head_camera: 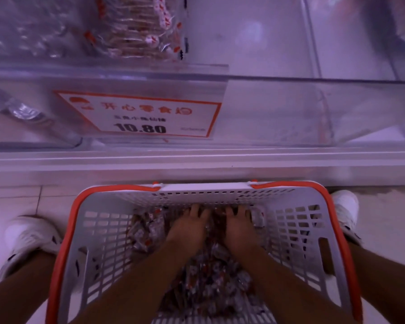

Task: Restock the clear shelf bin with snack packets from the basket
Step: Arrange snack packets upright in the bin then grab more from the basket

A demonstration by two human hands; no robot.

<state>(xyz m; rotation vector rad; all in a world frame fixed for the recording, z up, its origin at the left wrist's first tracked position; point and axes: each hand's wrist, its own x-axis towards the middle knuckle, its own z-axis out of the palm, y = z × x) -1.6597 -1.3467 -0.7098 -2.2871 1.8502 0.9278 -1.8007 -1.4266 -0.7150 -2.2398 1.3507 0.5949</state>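
1. Head view: my left hand and my right hand are both down inside the basket, side by side near its far wall, palms down on the heap of snack packets.
2. My fingers dig into the packets and their tips are buried, so I cannot tell whether either hand has actually closed around anything.
3. The basket is white with an orange rim and sits on the floor between my two white shoes, just in front of the shelf edge.
4. The packets cover the basket's bottom, silvery with red marks; one lies just beside my right hand's fingers.
5. Above, the clear shelf bin stands on the shelf; its right part looks bare, its left part holds a few wrapped items further back.
6. A price tag reading 10.80 hangs on the bin's front.
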